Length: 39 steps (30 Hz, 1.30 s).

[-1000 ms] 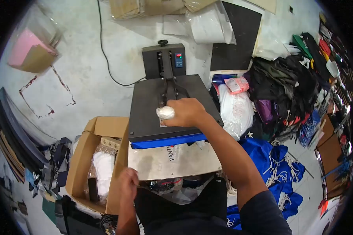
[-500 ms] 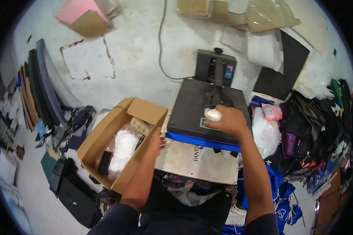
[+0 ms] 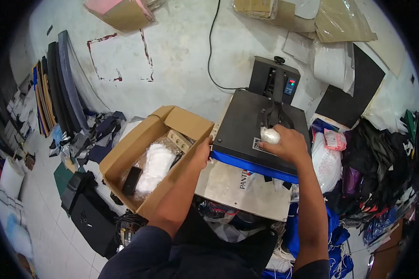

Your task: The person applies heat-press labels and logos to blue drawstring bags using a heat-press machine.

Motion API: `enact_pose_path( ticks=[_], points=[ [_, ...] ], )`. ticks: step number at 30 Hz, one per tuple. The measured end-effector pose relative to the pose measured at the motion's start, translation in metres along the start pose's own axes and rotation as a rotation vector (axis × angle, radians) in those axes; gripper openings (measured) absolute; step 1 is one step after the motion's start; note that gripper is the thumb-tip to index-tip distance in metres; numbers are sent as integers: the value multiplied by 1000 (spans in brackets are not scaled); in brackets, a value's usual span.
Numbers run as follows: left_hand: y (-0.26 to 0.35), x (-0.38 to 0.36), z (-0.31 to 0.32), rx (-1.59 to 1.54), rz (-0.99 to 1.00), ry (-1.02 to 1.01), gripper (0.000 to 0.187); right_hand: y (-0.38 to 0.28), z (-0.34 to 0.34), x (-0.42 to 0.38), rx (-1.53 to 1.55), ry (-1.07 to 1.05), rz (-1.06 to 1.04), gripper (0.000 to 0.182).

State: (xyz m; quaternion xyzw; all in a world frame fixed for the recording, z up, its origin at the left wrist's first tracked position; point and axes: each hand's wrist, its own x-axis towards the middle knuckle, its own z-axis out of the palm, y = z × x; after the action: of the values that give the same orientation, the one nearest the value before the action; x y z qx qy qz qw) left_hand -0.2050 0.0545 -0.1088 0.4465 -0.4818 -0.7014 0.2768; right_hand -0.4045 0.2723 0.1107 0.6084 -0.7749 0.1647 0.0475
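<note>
A black heat press (image 3: 246, 116) stands with its upper plate down over blue fabric (image 3: 256, 165), whose edge sticks out at the front. My right hand (image 3: 286, 143) is closed around the press's handle (image 3: 270, 135), which ends in a knob wrapped in something whitish. At the front left corner of the press is my left hand (image 3: 203, 152), between the press and a cardboard box. Its fingers look apart and nothing shows in them, though they are partly hidden. A small display (image 3: 290, 83) glows red and green on the press's rear housing.
The open cardboard box (image 3: 111, 160) at left holds white material (image 3: 154, 165), a power strip (image 3: 179, 139) and a black object. Dark clothes (image 3: 377, 153) pile up at right. Blue bags with white cords (image 3: 333, 232) lie below. Fabric rolls (image 3: 56, 88) lean against the wall.
My left hand has moved up and forward to the press's front left corner. The right hand stays on the handle. The whole view has shifted slightly.
</note>
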Motion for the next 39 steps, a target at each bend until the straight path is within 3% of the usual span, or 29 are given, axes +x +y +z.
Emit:
enact_pose_path(
  ticks=[2,4,6,10,11,16,19,23,30,39],
  points=[
    [-15,23,3,-264,83,-112,54,1,2,0,-4,-6,12,60],
    [-17,34,4,-285,88,-199,52,3,1,0,-17,-7,35,60],
    [3,16,10,-407,-104,-243,51,2,0,1,-25,-34,28,59],
    [13,20,15,-375,-135,-295,52,0,-7,3,18,-119,38,63],
    [11,19,17,-356,-61,-265,53,1,-9,4,35,-165,31,68],
    [16,4,24,-356,-56,-158,47,8,-26,11,36,-300,-122,78],
    [24,-8,31,-418,-58,-159,48,8,-33,23,22,-485,-95,69],
    [19,-5,32,-477,-65,-59,50,15,-25,31,55,-505,-124,52],
    [19,-1,30,-404,-112,-16,52,15,-26,50,-16,-738,-5,52],
    [27,-6,38,-504,-163,46,49,15,-30,66,0,-880,-26,58]
  ],
)
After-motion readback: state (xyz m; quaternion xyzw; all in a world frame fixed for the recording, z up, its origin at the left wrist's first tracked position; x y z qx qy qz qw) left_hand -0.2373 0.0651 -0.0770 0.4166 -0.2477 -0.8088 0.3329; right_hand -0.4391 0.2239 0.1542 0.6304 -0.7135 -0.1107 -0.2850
